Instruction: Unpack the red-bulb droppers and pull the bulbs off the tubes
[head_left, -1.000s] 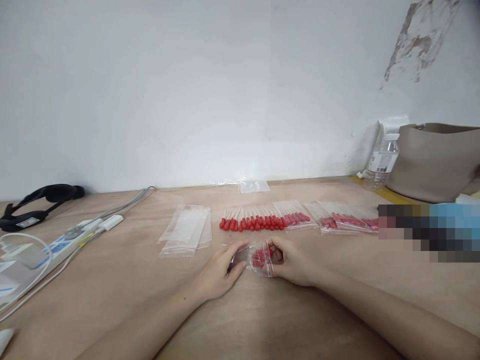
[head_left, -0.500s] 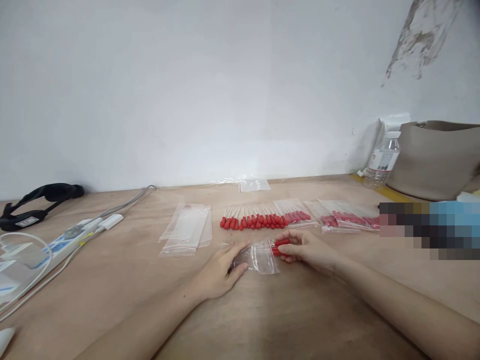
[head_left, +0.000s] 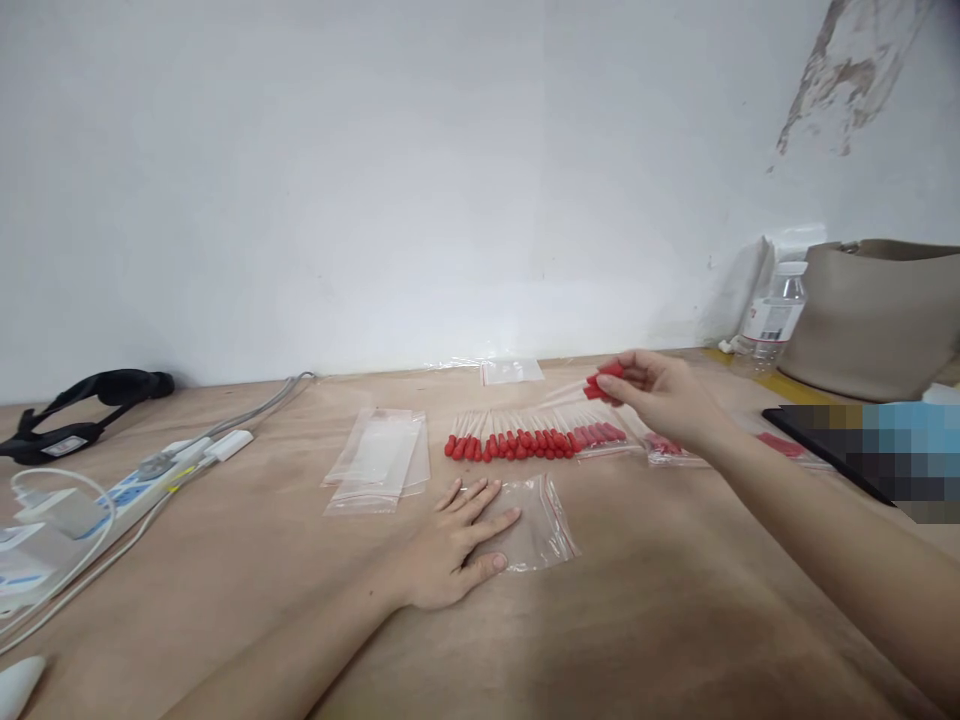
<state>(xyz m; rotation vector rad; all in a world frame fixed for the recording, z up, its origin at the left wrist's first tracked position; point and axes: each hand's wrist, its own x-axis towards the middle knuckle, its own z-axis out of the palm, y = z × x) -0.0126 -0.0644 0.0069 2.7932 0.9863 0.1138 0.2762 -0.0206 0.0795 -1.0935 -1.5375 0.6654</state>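
My left hand (head_left: 450, 545) lies flat, fingers spread, pressing on a small clear zip bag (head_left: 541, 530) with a red seal strip; the bag looks empty. My right hand (head_left: 664, 395) is raised above the table and pinches a few red-bulbed clear droppers (head_left: 596, 386), their thin tips pointing left. Below it a row of several loose red-bulbed droppers (head_left: 525, 440) lies on the wooden table (head_left: 637, 620). Filled bags of droppers (head_left: 660, 447) lie to the right, partly hidden by my right arm.
A stack of empty zip bags (head_left: 379, 460) lies left of the dropper row, another bag (head_left: 511, 371) at the wall. A power strip with cables (head_left: 142, 480) and a black strap (head_left: 82, 400) sit at left. A water bottle (head_left: 776, 315) and beige bag (head_left: 874, 315) stand at right.
My right hand pulled the red droppers out of the zip bag and lifted them up and to the right. My left hand flattened onto the emptied bag.
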